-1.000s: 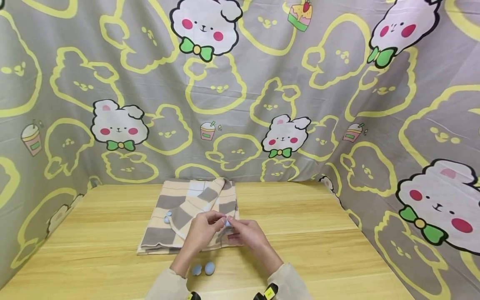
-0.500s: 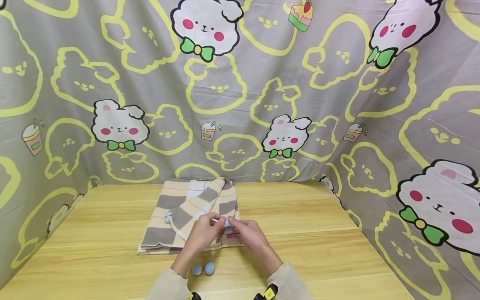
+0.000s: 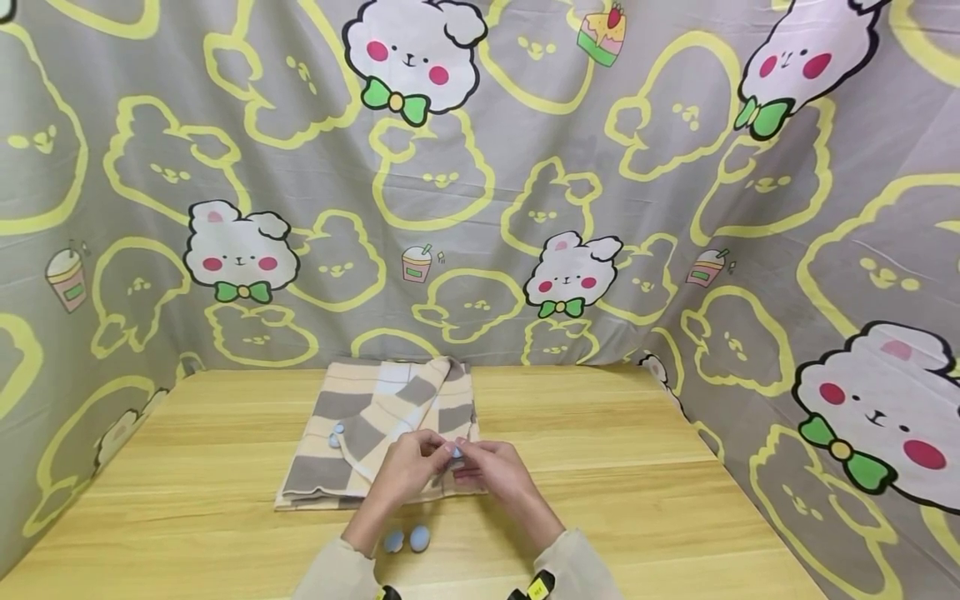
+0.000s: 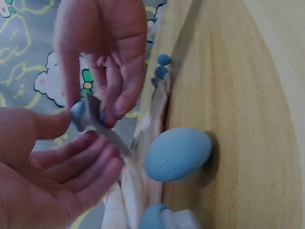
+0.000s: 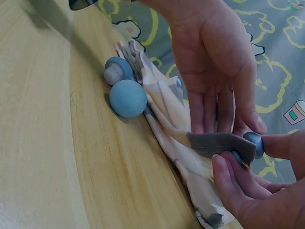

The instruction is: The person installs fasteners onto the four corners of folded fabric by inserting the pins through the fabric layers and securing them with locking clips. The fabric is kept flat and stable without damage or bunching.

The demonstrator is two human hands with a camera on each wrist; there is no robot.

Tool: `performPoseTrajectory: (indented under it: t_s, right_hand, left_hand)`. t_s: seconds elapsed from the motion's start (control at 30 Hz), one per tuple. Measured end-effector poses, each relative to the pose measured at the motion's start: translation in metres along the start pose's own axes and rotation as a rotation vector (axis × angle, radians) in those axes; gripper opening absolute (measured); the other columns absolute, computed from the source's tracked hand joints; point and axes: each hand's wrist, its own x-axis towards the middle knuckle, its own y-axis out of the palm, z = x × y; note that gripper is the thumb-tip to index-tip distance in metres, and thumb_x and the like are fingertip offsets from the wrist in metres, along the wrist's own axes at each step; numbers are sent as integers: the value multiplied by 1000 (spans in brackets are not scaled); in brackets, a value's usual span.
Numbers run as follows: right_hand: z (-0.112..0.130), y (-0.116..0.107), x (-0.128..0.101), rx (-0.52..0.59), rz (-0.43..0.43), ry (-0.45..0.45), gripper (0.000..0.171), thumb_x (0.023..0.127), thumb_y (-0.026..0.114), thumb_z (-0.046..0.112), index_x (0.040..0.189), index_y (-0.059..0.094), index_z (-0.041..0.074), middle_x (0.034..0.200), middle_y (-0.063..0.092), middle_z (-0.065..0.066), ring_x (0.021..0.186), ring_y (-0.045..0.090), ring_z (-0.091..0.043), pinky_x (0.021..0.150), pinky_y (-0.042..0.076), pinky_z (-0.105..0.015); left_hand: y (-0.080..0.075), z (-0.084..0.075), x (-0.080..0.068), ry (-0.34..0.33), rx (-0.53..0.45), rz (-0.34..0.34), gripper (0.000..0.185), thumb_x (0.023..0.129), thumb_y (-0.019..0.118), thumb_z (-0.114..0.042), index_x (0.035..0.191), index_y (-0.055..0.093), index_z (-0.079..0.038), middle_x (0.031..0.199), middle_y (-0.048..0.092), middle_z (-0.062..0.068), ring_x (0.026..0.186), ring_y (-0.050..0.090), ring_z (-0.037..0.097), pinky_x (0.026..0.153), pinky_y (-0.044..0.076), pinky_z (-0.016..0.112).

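My left hand [image 3: 407, 463] and right hand [image 3: 497, 471] meet over the near right part of a folded checked blanket [image 3: 322, 475] in beige, grey and white. Between their fingertips is a small blue round-headed clip [image 3: 456, 451], pinched by both. A grey corner [image 5: 219, 143] of the blanket runs between the clip's two blue parts in the right wrist view. Whether the parts are locked together is hidden by the fingers. Another blue clip [image 3: 337, 434] sits on the blanket's left corner. In the left wrist view, further blue pieces [image 4: 163, 60] show beside a cloth tip.
Two loose blue mushroom-shaped pieces lie on the wooden table [image 3: 600, 483] in front of the blanket: one with its pale base showing [image 3: 393, 541], one smooth cap up [image 3: 419, 538]. A grey cartoon-print curtain [image 3: 450, 250] surrounds the table's back and sides.
Both hands stay together at the same spot and have lowered slightly with the pinched clip. The blanket and loose pieces have not moved.
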Motion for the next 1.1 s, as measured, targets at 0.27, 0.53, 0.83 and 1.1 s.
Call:
performPoseTrajectory:
  t_s: [0.27, 0.53, 0.83, 1.1]
  right_hand:
    - [-2, -3, 1, -29, 5, 19, 47, 102, 60, 31, 116, 65, -13, 86, 75, -10, 70, 69, -9, 73, 60, -29]
    - [-3, -3, 3, -21, 25, 32, 48, 105, 55, 32, 117, 64, -13, 87, 73, -10, 71, 70, -11, 74, 61, -31]
    - [2, -2, 0, -7, 14, 40, 39, 105, 56, 24, 111, 64, -13, 82, 70, -5, 70, 68, -9, 72, 61, -29]
    - [5, -4, 2, -21, -30, 10, 35, 105, 50, 15, 106, 62, -17, 77, 68, -4, 67, 65, -9, 67, 58, -25]
  left_hand:
    - [1, -1, -2, 69, 88, 67, 23, 78, 85, -11, 96, 72, -4, 85, 75, 5, 77, 68, 14, 70, 55, 33]
    - [2, -1, -2, 101, 147, 22, 5, 82, 80, -5, 87, 79, -6, 81, 76, 4, 70, 63, 10, 64, 51, 28]
    - [0, 0, 0, 49, 120, -48, 11, 90, 73, -11, 81, 80, -11, 67, 67, -4, 56, 46, 8, 51, 35, 23]
    - [-30, 5, 5, -37, 49, -153, 10, 92, 72, -13, 88, 80, -7, 78, 74, 3, 68, 58, 10, 62, 46, 25]
